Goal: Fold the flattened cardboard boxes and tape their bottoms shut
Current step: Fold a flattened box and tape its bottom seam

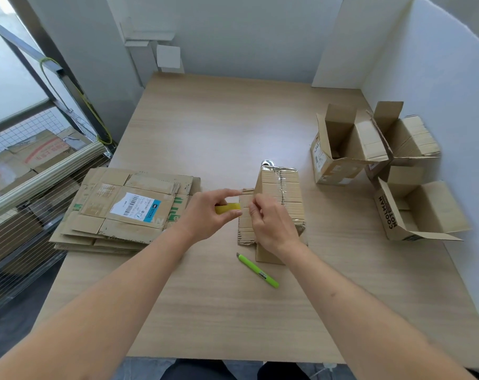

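We see the left hand (205, 212) pinching a yellow tape roll (228, 208) just beside the box (280, 198), which stands mid-table (205, 133). The right hand (271, 223), fingers curled, pinches at the box's left flap (whether tape lies between them we cannot tell). A green cutter (257, 270) lies near; flat boxes (128, 209) are stacked left.

- Both bare forearms reach forward, converging toward the middle
- Left hand (205, 212) is palm-inward, its forefinger stretched out straight above, thumb below, pinching something between them
- Right hand (271, 220) is just beside it, back up, fingers curled inward with the tips pinched together
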A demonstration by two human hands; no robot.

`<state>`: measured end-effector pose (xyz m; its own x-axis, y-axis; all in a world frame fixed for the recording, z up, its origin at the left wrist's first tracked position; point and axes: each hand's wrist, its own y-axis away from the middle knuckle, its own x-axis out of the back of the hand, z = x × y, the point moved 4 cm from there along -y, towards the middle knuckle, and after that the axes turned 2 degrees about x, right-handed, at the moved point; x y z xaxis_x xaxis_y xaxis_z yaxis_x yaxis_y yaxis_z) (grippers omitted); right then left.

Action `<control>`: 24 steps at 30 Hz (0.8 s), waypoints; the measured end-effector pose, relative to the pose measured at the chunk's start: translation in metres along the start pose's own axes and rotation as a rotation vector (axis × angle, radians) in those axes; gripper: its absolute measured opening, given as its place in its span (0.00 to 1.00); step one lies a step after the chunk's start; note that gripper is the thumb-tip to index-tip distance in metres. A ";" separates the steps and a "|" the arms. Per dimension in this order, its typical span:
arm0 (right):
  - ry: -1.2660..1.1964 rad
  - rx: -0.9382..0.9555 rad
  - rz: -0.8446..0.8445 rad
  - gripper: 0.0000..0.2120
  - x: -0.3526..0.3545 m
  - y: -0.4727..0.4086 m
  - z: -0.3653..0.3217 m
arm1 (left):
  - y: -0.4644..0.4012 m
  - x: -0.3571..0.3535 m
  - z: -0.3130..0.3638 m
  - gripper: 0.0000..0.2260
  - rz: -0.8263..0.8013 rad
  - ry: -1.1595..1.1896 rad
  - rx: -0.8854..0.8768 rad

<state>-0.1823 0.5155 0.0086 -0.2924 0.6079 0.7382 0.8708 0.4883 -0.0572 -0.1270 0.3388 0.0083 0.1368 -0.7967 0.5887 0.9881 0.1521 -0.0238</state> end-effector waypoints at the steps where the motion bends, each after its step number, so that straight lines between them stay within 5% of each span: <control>1: 0.032 -0.021 0.032 0.10 0.002 0.001 0.007 | 0.001 -0.002 -0.005 0.18 -0.017 -0.032 0.012; 8: 0.388 -0.045 -0.060 0.19 -0.001 0.013 0.066 | 0.015 -0.030 -0.048 0.16 -0.117 -0.236 0.159; 24: 0.459 0.159 0.140 0.20 -0.016 0.012 0.089 | 0.034 -0.087 -0.089 0.20 -0.319 -0.386 0.206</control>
<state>-0.2026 0.5674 -0.0641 0.0582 0.3539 0.9335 0.8077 0.5328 -0.2523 -0.0987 0.3612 -0.1157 -0.2417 -0.5555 0.7956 0.9368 0.0802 0.3406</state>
